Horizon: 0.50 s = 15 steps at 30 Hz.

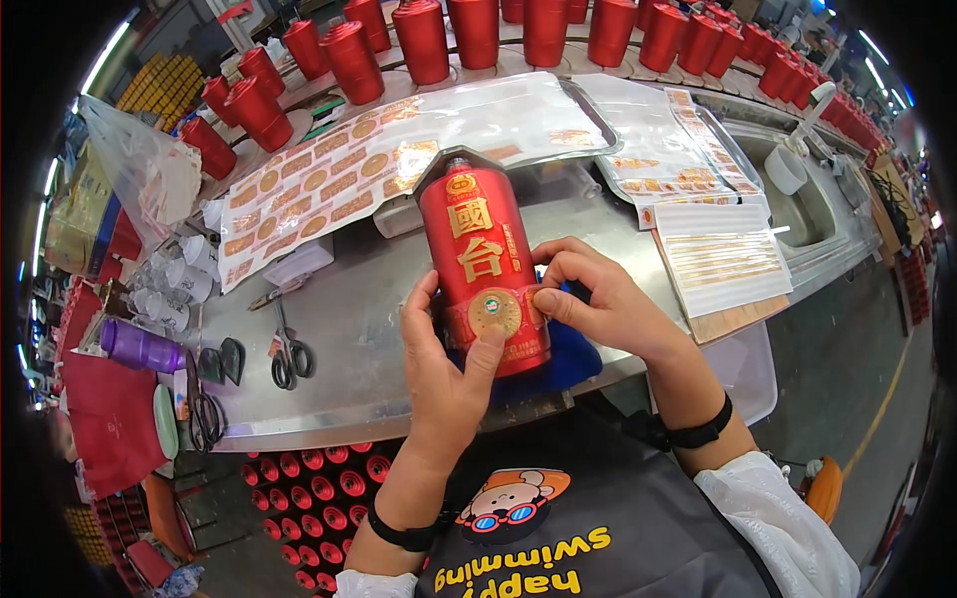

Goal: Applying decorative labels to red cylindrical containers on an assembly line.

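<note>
Black apron [653, 498] at lower centre, and mid-frame the left hand [444, 394] clasps a red bottle [483, 261], right hand [610, 307] pinching its side!

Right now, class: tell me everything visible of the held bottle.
Glossy, metallic-looking red, the bottle has gold characters down its front, a round gold seal low down and a narrow neck pointing away. The left hand holds its left side, thumb at the seal; the right hand, its right. Blue cloth shows behind.

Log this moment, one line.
left hand: holds red bottle, thumb on round label | right hand: holds bottle's right edge | bench: scissors, sticker sheets
</note>
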Tool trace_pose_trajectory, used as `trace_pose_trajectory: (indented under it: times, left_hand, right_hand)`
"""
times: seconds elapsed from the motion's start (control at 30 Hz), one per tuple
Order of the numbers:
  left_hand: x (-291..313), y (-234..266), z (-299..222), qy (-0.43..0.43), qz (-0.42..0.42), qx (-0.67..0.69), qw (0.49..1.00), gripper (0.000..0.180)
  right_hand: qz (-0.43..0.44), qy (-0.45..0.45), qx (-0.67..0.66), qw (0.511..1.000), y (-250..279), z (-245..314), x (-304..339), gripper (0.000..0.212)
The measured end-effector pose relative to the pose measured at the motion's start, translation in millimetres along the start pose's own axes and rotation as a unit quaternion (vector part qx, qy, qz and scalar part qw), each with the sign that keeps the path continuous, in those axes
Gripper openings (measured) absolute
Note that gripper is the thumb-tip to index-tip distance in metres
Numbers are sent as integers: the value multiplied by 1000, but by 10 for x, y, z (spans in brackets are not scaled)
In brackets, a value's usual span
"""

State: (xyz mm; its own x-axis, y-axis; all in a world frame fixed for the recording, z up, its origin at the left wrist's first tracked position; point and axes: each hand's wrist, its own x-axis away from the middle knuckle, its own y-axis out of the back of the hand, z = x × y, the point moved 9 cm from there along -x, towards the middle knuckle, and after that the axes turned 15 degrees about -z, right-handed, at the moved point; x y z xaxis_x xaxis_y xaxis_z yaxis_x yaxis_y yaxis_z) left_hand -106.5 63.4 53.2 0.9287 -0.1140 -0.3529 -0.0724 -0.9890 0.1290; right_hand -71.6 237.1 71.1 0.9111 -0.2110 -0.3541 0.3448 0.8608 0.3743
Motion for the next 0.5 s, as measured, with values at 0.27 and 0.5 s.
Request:
trace_pose_trajectory:
  times: [0.27,0.5]
  left_hand:
    - [9,-40,-71,-24,15,-44,999,82]
    - [-9,-29,-104,-21,-9,-41,999,77]
  right_hand:
    - [0,-7,2,1000,-5,3,5,27]
    - [-6,-1,3,1000,-4,-2,2,26]
